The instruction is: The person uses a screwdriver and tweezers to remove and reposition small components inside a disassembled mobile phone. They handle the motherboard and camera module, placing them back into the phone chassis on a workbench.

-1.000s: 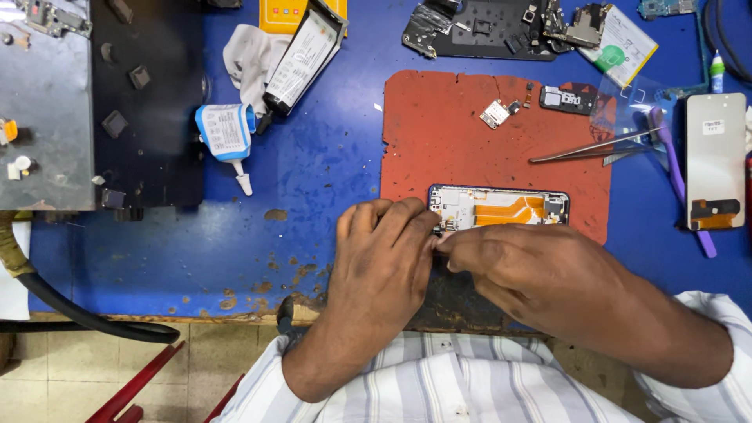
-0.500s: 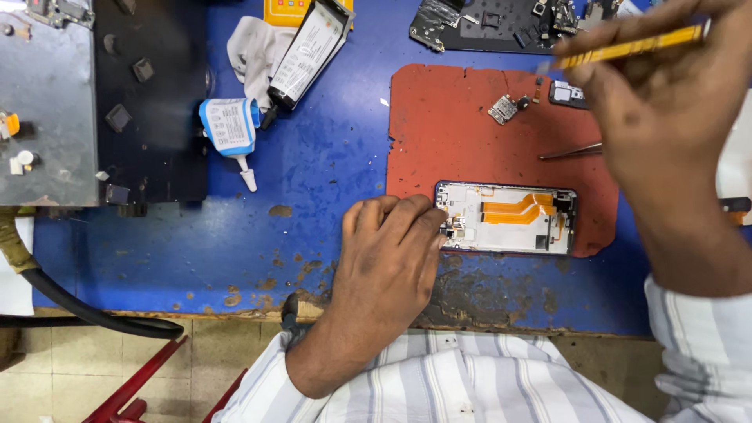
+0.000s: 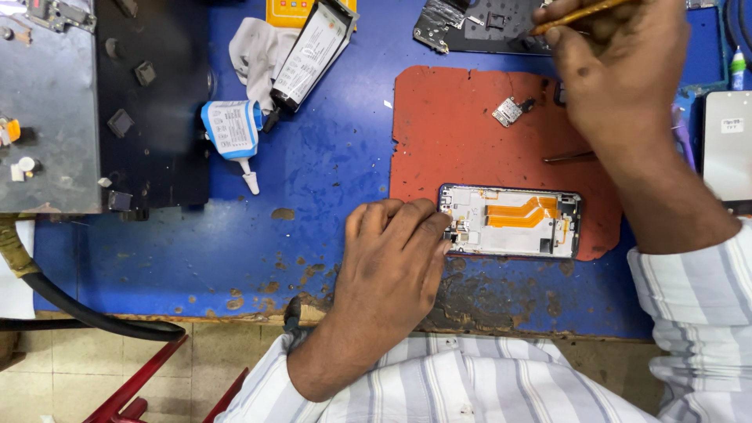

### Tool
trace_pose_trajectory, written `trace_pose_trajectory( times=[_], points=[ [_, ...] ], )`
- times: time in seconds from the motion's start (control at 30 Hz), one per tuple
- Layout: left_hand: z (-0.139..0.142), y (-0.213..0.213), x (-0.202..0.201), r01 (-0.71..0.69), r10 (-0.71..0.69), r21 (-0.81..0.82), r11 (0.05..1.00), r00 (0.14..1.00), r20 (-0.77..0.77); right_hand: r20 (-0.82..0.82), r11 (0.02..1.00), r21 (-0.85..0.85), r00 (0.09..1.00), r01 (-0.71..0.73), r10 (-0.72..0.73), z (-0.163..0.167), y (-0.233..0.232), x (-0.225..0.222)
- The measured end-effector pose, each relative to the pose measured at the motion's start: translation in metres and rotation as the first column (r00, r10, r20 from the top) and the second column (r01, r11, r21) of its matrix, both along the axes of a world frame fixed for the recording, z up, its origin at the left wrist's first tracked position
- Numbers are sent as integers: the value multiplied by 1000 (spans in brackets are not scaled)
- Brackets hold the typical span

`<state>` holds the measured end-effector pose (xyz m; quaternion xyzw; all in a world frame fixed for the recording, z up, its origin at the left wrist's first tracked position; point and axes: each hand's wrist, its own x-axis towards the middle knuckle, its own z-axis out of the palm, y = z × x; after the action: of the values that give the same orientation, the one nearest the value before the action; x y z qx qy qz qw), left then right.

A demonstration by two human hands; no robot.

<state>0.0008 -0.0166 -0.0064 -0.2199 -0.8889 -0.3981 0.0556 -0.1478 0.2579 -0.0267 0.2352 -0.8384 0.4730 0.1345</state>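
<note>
Head view, looking down on a worn blue workbench. An opened smartphone chassis, back cover off, lies lengthwise on the lower part of a red work mat, close to the mat's near edge; its white inner frame and an orange flex cable running along its middle are exposed. The left hand rests palm down at the chassis's left end, its fingers curled together and their tips pressed on the small parts at that end of the frame. The right hand is raised over the far right corner of the mat, well apart from the chassis, its fingers closed around a thin yellow-orange tool that points toward the far edge of the bench; its working tip cannot be made out. On the mat, a small square metal part lies near the far edge, and a slender dark metal tool lies just beside the right forearm. Past the mat's far edge sits a dark phone back housing. Toward the bench's far middle lie a white crumpled cloth, a black phone battery propped over it, and a white-and-blue glue bottle on its side, nozzle toward the near edge. A grey and black machine occupies the left end of the bench. A second phone lies at the right edge. Both forearms emerge from striped shirt sleeves.
</note>
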Motion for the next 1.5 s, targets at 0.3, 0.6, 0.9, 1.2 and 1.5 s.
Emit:
trace_pose_trajectory(
  times=[0.3,0.6,0.9,1.2,1.5],
  points=[
    [1,-2,0,-15,15,71,997,1000,-4,356,838,-517,934,172,28,51,-7,64],
    [2,0,3,-77,86,277,958,996,-19,463,757,-651,816,50,345,44,-47,120],
    [1,3,3,-93,106,259,961,994,-34,468,768,-641,802,17,372,35,-47,125],
    [3,3,2,-96,110,270,958,993,-37,439,789,-613,818,-30,372,34,-49,129],
    [-4,-4,4,-99,118,300,949,992,-45,294,875,-466,910,-132,293,36,-47,136]
  ],
)
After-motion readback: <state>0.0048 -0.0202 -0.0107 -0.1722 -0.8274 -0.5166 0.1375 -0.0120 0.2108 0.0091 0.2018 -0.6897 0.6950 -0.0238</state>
